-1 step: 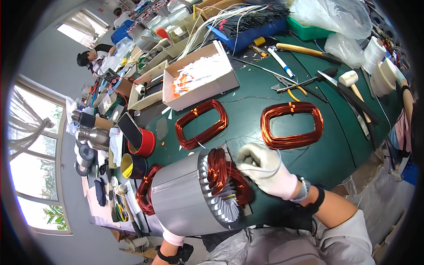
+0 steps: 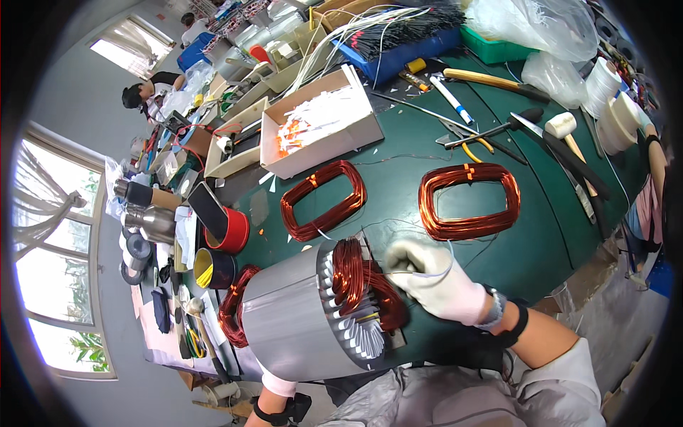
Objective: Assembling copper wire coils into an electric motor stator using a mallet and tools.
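A grey cylindrical motor stator (image 2: 288, 313) lies on its side in front of me, white slot liners (image 2: 363, 338) fanning around its open end. Copper winding coils (image 2: 348, 276) bulge from that end, and another copper bundle (image 2: 235, 306) sticks out at the far left end. My right hand (image 2: 434, 281), in a white glove, is closed beside the coils, its fingers curled on a thin pale wire (image 2: 405, 272). Of my left hand (image 2: 276, 383) only the gloved wrist shows below the stator; its fingers are hidden behind the stator.
Two tied copper coils, one (image 2: 324, 201) left and one (image 2: 469, 202) right, lie on the green tabletop (image 2: 398, 188). Behind stands a white box (image 2: 320, 135) of paper strips. Scissors, a mallet (image 2: 561, 127) and other tools lie right. A red cup (image 2: 229, 229) stands left. Co-workers are farther off.
My right hand has shifted very slightly to the right, with its fingers still curled on the wire. The stator and loose coils look unmoved.
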Motion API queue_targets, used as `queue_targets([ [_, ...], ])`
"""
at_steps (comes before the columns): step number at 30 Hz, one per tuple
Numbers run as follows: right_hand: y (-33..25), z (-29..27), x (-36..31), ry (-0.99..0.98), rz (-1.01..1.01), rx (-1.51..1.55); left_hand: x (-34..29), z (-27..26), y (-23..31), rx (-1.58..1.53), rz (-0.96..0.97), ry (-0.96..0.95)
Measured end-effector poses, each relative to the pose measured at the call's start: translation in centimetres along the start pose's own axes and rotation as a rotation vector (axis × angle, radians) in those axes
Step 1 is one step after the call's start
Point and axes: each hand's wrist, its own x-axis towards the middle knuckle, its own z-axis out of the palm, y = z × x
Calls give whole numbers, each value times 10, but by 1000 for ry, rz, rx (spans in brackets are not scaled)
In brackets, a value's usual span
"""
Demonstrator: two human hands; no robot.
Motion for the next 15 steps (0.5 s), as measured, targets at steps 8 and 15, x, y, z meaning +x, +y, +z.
queue_targets([
  [8,0,-13,-31,-204,-333,-653,16,15,-6,71,47,-9],
  [15,-10,-14,-35,-229,-178,-535,20,19,-11,149,71,9],
])
